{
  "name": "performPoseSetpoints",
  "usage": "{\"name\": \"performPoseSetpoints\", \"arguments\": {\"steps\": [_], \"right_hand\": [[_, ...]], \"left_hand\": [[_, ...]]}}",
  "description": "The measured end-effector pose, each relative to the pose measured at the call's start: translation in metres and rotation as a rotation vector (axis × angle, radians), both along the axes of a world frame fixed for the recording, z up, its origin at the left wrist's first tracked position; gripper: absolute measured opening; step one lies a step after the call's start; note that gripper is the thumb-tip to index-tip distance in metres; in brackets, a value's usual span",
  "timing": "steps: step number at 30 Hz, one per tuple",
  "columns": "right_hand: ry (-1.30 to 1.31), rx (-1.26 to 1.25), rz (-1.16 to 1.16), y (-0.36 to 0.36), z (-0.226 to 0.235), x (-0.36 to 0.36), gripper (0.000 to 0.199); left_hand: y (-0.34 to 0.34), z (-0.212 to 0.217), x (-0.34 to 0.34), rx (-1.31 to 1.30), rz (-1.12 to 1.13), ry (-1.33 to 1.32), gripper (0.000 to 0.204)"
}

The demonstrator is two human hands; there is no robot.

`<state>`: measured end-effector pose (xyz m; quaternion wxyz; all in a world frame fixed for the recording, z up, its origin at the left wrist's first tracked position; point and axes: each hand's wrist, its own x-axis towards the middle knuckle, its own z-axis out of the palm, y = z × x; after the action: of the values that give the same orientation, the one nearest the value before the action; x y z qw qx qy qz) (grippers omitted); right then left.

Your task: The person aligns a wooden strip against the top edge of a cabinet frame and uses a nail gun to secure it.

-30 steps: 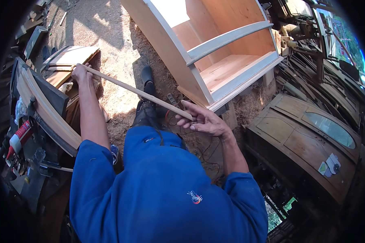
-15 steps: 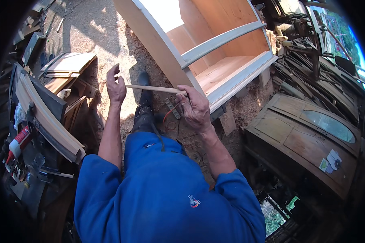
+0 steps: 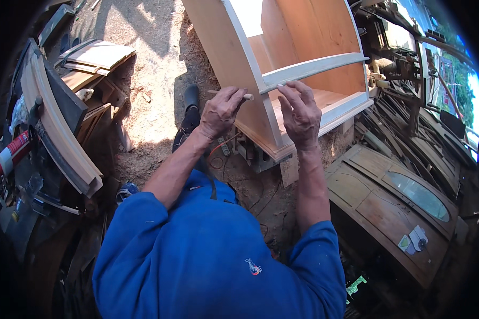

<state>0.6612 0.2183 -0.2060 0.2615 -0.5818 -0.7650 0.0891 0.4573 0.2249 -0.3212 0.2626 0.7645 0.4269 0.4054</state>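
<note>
Pale raw wood makes up the cabinet [image 3: 250,69] lying on sawdust-strewn ground, its curved rail [image 3: 319,66] smooth and light; a red-and-white tube [image 3: 13,151] lies at the left edge, and small white and green tags [image 3: 412,239] sit on a dark arched door [image 3: 394,207] at the right. Left hand [image 3: 221,111] is closed around a thin wooden stick [image 3: 246,96] beside the cabinet's front edge, while right hand [image 3: 299,111] rests loosely curled with fingertips touching the rail

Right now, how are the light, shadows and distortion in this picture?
Head view: hard sunlight whitens the sawdust ground and cabinet; deep shadow covers the left clutter; the fisheye bends edges toward a black rim; both the left hand and the right hand look sharp.
</note>
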Motion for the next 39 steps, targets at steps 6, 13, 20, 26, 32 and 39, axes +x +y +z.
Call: {"name": "performPoseSetpoints", "arguments": {"steps": [6,13,20,26,32,39], "right_hand": [[-0.048,-0.059,0.113,0.016,-0.02,0.015,0.032],[0.051,-0.002,0.144,0.023,-0.031,0.013,0.027],[0.071,-0.016,0.145,0.023,-0.031,0.012,0.028],[0.056,-0.004,0.164,0.024,-0.034,0.013,0.031],[0.065,0.014,0.167,0.023,-0.037,0.012,0.034],[0.071,0.017,0.166,0.021,-0.041,0.013,0.037]], "left_hand": [[-0.001,-0.004,0.015,-0.094,-0.003,0.037,0.029],[0.002,0.0,0.017,-0.124,-0.002,0.068,0.026],[0.008,0.008,0.014,-0.152,-0.03,0.085,0.028],[0.013,0.013,0.013,-0.072,-0.044,0.136,0.02],[0.014,0.018,0.014,-0.111,-0.059,0.206,0.02],[0.012,0.02,0.018,-0.132,-0.049,0.173,0.019]]}}
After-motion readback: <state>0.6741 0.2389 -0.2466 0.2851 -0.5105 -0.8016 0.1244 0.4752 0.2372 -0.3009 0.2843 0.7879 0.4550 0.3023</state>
